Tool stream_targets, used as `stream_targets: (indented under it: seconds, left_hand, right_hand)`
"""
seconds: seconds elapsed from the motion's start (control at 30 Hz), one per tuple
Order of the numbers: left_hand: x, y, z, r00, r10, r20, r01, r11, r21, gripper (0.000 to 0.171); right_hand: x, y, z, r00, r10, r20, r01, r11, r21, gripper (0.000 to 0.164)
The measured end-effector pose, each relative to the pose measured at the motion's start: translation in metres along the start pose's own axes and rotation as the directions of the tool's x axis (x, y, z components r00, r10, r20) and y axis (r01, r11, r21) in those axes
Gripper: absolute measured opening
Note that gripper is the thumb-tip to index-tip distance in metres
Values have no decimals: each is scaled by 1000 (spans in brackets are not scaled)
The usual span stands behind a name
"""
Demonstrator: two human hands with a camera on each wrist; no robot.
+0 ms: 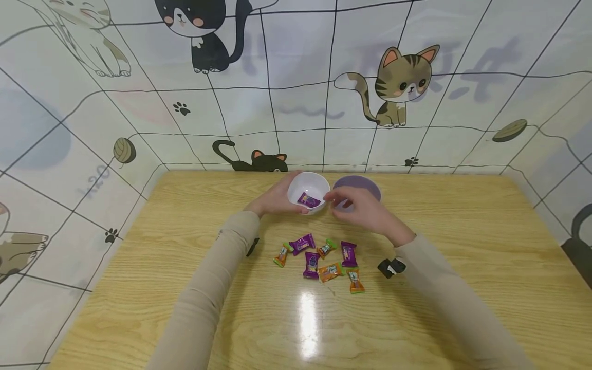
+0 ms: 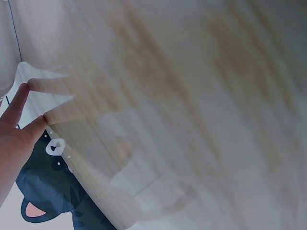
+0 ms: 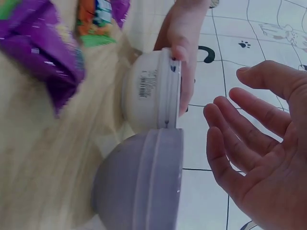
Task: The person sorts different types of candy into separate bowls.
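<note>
A white bowl point(image 1: 296, 204) stands at the back of the table with one purple-wrapped candy point(image 1: 308, 200) inside. My left hand point(image 1: 276, 198) holds this bowl from its left side, thumb at the near rim and fingers round the far side. In the right wrist view, the left thumb lies against the bowl's rim. Above the near left part of a purple bowl point(image 1: 365, 185) hovers my right hand point(image 1: 361, 208). Its fingers are loosely bent, and nothing shows between them in the right wrist view point(image 3: 259, 139).
In front of the bowls lie several candies, some in purple wrappers point(image 1: 311, 264), others in orange and green ones point(image 1: 330, 272). Each wrist wears a black strap point(image 1: 391, 267). A cat-print sheet point(image 1: 305, 113) rises behind the wooden table point(image 1: 185, 226).
</note>
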State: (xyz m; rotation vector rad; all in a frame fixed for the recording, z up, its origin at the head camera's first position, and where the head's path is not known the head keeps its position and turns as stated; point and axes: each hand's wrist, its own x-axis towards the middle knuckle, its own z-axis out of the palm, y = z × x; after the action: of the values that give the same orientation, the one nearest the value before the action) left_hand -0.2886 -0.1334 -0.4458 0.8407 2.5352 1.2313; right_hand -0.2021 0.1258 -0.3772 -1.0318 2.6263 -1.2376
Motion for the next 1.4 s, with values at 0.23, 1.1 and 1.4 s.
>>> stream_targets:
  seconds: [0.23,1.1,1.4]
  left_hand:
    - [-1,1,-1,1000,-6,-2,6,1000,-2,112]
    - [-3,2,-2,1000,-22,5,23,1000,-14,113]
    - [1,-2,0,1000,-17,9,17,1000,3,113]
  right_hand:
    - [-18,0,6,1000,-20,20,20,1000,11,25]
    - [-61,11,27,984,40,175,-23,995,-95,26]
    - [-74,20,31,987,34,155,-11,989,-147,32]
